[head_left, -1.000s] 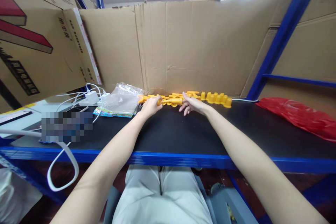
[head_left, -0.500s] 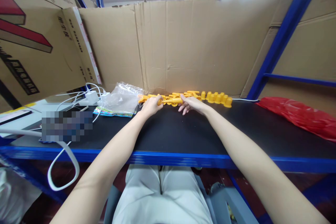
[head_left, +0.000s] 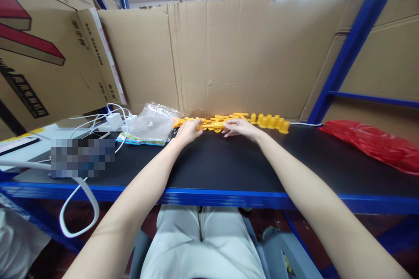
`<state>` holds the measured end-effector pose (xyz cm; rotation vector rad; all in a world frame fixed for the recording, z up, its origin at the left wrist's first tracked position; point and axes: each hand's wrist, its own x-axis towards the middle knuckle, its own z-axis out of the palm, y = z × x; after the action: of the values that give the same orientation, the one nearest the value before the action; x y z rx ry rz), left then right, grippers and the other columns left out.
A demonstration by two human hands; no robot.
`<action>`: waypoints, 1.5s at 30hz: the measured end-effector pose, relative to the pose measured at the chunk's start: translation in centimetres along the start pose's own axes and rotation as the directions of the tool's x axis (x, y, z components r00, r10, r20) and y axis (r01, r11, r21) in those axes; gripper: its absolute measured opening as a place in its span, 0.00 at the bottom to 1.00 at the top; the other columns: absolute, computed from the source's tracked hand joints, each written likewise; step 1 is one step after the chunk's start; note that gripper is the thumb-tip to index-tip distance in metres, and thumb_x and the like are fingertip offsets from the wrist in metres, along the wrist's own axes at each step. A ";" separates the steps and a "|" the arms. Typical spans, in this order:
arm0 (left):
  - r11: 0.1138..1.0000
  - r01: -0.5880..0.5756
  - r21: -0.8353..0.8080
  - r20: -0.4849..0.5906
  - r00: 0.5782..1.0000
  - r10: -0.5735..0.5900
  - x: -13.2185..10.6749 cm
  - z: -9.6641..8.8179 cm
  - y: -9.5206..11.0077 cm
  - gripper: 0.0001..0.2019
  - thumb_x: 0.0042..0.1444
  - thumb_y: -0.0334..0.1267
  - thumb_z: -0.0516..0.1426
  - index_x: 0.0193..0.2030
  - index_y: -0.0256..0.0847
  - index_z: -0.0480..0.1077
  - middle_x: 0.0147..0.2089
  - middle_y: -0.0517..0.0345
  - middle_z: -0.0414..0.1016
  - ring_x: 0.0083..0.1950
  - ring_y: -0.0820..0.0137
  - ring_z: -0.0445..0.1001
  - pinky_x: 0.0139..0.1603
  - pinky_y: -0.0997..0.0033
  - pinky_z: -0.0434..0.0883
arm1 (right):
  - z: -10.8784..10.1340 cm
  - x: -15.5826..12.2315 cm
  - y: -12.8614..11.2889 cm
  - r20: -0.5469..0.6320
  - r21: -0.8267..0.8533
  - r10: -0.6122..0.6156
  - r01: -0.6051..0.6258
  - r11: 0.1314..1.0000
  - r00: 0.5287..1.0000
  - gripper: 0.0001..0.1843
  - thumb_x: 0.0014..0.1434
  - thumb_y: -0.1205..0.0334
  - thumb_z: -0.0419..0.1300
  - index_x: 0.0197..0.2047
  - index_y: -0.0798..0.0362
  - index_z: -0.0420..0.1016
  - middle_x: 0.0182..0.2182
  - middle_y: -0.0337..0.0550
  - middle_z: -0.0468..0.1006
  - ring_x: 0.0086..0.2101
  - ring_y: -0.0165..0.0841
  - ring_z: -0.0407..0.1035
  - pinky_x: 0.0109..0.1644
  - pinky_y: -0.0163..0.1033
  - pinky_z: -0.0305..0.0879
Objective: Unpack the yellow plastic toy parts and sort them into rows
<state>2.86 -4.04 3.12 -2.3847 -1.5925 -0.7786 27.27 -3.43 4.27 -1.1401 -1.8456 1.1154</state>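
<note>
My left hand [head_left: 190, 130] is closed around one end of a yellow plastic rod-like piece [head_left: 211, 126], held level just above the black tabletop. At the other end of that piece, the thumb and fingers of my right hand [head_left: 240, 128] close on its tip. More yellow plastic parts [head_left: 241, 115] lie in a heap right behind both hands. To their right stands a cluster of yellow cup-shaped pieces with flared bases [head_left: 273, 122]. What exact kind the held piece is, I cannot make out.
A clear plastic bag [head_left: 155, 120] lies left of my hands, over a colourful packet [head_left: 140, 141]. White chargers with cables [head_left: 114, 120] sit further left. A red plastic bag [head_left: 369, 141] rests at the right. Cardboard [head_left: 245, 56] walls the back; a blue rail [head_left: 229, 198] edges the front.
My right hand has shifted slightly, and its fingers have drawn together at the tip of the yellow piece. My left hand stays in place, still holding it.
</note>
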 end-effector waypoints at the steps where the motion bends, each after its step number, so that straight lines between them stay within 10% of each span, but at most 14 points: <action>1: 1.000 0.000 0.000 0.001 1.000 0.000 0.0 0.0 0.1 0.14 0.55 0.39 0.54 0.48 0.42 0.70 0.41 0.52 0.78 0.43 0.64 0.75 0.44 0.70 0.68 | 0.1 0.0 0.0 0.005 0.000 -0.001 0.001 1.000 1.000 0.18 0.59 0.50 0.58 0.43 0.56 0.74 0.37 0.52 0.80 0.32 0.34 0.76 0.47 0.46 0.72; 8: 1.000 0.004 -0.002 0.014 1.000 -0.004 -0.1 -0.3 0.3 0.14 0.55 0.38 0.54 0.48 0.42 0.70 0.40 0.52 0.78 0.42 0.64 0.75 0.44 0.69 0.68 | 0.6 0.3 0.1 -0.018 -0.026 0.096 -0.096 0.995 0.995 0.25 0.61 0.42 0.51 0.38 0.56 0.74 0.31 0.52 0.80 0.27 0.32 0.75 0.35 0.38 0.74; 14: 1.000 0.000 0.006 0.003 1.000 0.000 0.0 -0.1 0.1 0.13 0.55 0.38 0.55 0.47 0.42 0.71 0.40 0.52 0.78 0.41 0.63 0.76 0.43 0.69 0.68 | 0.1 0.3 0.4 -0.020 -0.010 0.004 -0.005 1.000 1.000 0.25 0.54 0.60 0.65 0.54 0.53 0.65 0.49 0.51 0.75 0.31 0.29 0.76 0.40 0.37 0.74; 22: 0.999 -0.039 0.011 -0.015 0.999 0.039 -0.1 -0.1 -0.1 0.14 0.55 0.37 0.55 0.48 0.41 0.70 0.41 0.52 0.78 0.42 0.65 0.76 0.43 0.70 0.68 | 0.2 0.7 1.1 0.003 0.023 -0.044 0.044 0.999 0.999 0.16 0.54 0.52 0.64 0.39 0.56 0.72 0.30 0.47 0.79 0.27 0.31 0.75 0.39 0.41 0.74; 29: 1.000 -0.014 0.017 -0.006 1.000 0.014 0.0 -0.1 0.4 0.14 0.55 0.37 0.55 0.48 0.41 0.70 0.41 0.52 0.78 0.42 0.64 0.76 0.43 0.69 0.68 | 0.9 1.1 1.0 -0.019 0.039 0.050 -0.050 0.998 0.999 0.31 0.59 0.37 0.49 0.25 0.57 0.72 0.18 0.46 0.74 0.16 0.29 0.68 0.21 0.34 0.68; 37: 1.000 -0.002 0.009 -0.002 1.000 0.002 0.0 0.1 0.0 0.13 0.54 0.37 0.55 0.47 0.42 0.70 0.37 0.53 0.78 0.40 0.65 0.76 0.42 0.70 0.68 | -0.3 0.1 0.6 0.040 0.011 -0.027 0.027 1.000 0.999 0.27 0.51 0.58 0.67 0.54 0.51 0.67 0.47 0.48 0.76 0.30 0.28 0.75 0.34 0.35 0.73; 41: 1.000 -0.010 0.016 0.005 1.000 0.010 -0.1 0.0 0.3 0.13 0.54 0.37 0.55 0.47 0.42 0.70 0.37 0.53 0.78 0.40 0.64 0.76 0.41 0.70 0.68 | 0.0 0.1 0.4 0.053 0.019 -0.004 0.003 1.000 0.999 0.15 0.58 0.53 0.60 0.42 0.57 0.73 0.36 0.50 0.80 0.28 0.29 0.75 0.35 0.36 0.73; 45: 1.000 -0.023 0.017 0.007 1.000 0.023 0.0 0.1 0.4 0.14 0.54 0.38 0.55 0.47 0.42 0.70 0.37 0.53 0.78 0.40 0.64 0.76 0.41 0.70 0.68 | 0.6 0.5 0.3 0.050 0.038 0.086 -0.088 0.995 0.995 0.24 0.63 0.45 0.50 0.32 0.58 0.73 0.26 0.50 0.79 0.23 0.29 0.73 0.30 0.34 0.71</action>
<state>3.21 -4.20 3.10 -2.3916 -1.5651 -0.7503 26.66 -3.12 3.79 -1.1901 -1.8171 1.2335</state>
